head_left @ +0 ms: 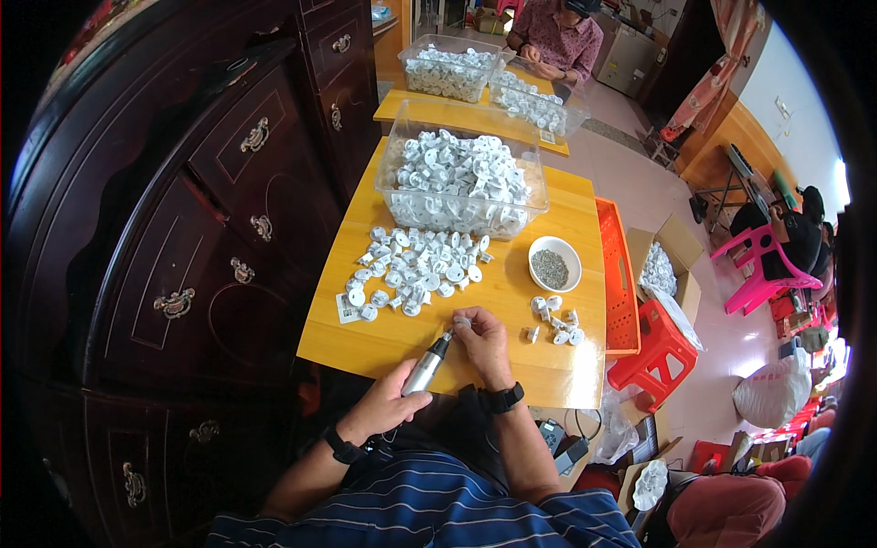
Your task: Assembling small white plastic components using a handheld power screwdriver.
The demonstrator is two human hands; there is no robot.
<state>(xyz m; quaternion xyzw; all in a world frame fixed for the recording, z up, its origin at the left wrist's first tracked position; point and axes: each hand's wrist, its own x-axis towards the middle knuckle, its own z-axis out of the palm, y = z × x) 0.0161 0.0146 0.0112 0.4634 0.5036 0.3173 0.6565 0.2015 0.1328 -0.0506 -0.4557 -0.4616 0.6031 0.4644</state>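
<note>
At the yellow wooden table's (539,379) front edge, the left hand (382,406) grips a silver-and-black cylindrical tool (426,369); the right hand (486,349) pinches a small whitish fitting (461,321), partly finger-hidden. A clear plastic bin (535,204) holds white plastic fittings (461,169); a round white bowl (556,244), indistinct metal bits (550,269).

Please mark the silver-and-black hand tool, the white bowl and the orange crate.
Hand tool (424,370): head view, on its silver body.
White bowl (572,257): head view, on its inner wall.
Orange crate (618,285): head view, on its side.

The tabletop (525,379) is glossy wood, the tool (426,370) seemingly smooth metal.
</note>
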